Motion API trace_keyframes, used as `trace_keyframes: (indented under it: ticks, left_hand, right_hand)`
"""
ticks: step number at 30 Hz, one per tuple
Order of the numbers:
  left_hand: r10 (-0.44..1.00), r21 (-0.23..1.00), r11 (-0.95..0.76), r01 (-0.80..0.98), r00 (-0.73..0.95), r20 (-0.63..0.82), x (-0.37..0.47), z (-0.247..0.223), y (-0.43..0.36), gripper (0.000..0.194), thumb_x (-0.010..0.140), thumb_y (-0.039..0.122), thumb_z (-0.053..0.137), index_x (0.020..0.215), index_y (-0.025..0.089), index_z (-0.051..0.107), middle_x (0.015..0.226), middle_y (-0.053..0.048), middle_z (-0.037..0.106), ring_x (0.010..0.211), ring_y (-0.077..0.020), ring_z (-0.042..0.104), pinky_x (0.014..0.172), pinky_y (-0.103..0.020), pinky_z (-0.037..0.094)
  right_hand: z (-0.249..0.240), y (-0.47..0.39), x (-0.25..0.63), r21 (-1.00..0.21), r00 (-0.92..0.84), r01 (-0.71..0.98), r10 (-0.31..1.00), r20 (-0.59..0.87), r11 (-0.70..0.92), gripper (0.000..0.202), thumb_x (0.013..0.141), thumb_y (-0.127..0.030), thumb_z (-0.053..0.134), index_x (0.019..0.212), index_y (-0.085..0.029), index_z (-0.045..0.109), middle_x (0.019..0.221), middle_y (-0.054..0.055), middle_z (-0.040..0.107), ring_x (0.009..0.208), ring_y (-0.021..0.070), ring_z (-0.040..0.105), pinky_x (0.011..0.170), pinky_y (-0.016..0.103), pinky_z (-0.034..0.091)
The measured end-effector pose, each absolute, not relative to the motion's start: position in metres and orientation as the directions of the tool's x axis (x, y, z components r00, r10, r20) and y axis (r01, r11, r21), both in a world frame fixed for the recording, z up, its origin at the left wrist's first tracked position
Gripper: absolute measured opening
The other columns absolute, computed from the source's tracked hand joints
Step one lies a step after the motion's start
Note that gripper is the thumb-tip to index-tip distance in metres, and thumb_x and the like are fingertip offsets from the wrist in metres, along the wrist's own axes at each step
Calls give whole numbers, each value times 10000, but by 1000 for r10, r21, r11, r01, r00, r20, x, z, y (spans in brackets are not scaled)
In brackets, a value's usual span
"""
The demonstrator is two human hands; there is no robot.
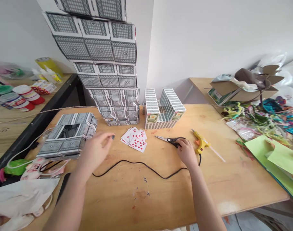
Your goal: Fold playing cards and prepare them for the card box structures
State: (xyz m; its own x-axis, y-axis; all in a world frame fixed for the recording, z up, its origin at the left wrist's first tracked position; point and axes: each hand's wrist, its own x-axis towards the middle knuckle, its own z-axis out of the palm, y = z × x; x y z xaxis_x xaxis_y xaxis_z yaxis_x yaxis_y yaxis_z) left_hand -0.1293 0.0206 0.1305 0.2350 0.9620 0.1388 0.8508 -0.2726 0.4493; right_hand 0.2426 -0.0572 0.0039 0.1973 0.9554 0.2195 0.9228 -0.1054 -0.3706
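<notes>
Scissors [171, 140] gripped by the right hand [186, 153] could poke the cards [138, 141] if pushed left; whether the left hand [98, 147] pinches anything, I can't tell.

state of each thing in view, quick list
Scissors: handles touched by the right hand
Left hand: raised, fingers curled
Playing cards: fanned, face up
Glue gun: on its side
Black cable: loosely winding
Tall card tower: upright, top out of frame
Cardboard box: open, filled
Green sheets: overlapping
</notes>
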Motion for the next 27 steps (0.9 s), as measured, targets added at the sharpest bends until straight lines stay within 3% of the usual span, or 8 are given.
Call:
trace_keyframes:
  ticks: [3,8,12,16,20,22,24,27]
  left_hand:
    - [922,533,-226,815,355,-151,-108,92,1,248,848,289,415,956,222,629,951,-34,656,805,-171,610,710,-256,437]
    - [878,407,-236,882,373,-299,-95,54,-31,170,827,204,452,727,173,586,869,-57,611,740,-160,584,642,-248,379]
    - [830,414,-174,894,359,-427,-103,56,-58,121,786,237,529,679,184,547,823,-27,610,703,-156,573,591,-234,345]
    - [825,415,-69,907,286,-487,-119,59,-73,110,799,230,511,705,189,549,817,-29,642,721,-161,586,619,-231,351]
    - [840,366,-4,931,202,-503,-135,58,-70,153,829,235,472,703,188,546,797,-44,667,701,-169,601,600,-234,341]
    - [854,336,3,942,172,-491,-141,58,-65,184,849,234,435,705,187,540,790,-55,670,680,-174,606,577,-238,337]
    - [871,308,6,952,146,-470,-142,59,-62,196,861,225,400,733,190,544,778,-61,670,679,-185,615,576,-248,353]
    - [912,327,17,945,120,-391,-138,58,-59,204,868,234,373,805,208,566,775,-56,669,717,-202,632,617,-270,413]
  right_hand:
    - [6,-54,250,-329,207,931,970,125,-156,320,711,-95,466,1002,-171,575,1032,91,579,990,250,482,852,378,419]
    - [14,-52,259,-280,260,927,966,-3,-250,241,746,-170,511,984,-171,546,969,97,610,986,257,516,815,364,405]
    - [26,-56,256,-328,267,904,962,-62,-272,240,711,-237,573,945,-187,549,928,77,639,910,249,578,772,344,417]
    - [41,-73,231,-586,281,755,953,-115,-294,265,690,-302,597,937,-229,533,861,17,648,789,205,625,653,284,455]
    - [50,-89,175,-811,112,563,987,-117,-160,214,744,-211,487,952,-221,536,795,-11,613,619,128,597,592,240,474]
    - [48,-93,141,-841,-19,540,998,-54,-35,250,758,-147,438,968,-214,556,826,4,588,597,111,570,586,232,478]
    - [43,-96,112,-827,-73,560,997,10,50,289,790,-106,389,992,-209,567,921,42,576,716,130,592,678,254,494]
    - [38,-99,85,-790,-74,611,997,18,60,329,856,-140,361,1141,-215,508,1048,85,544,827,165,609,763,311,505]
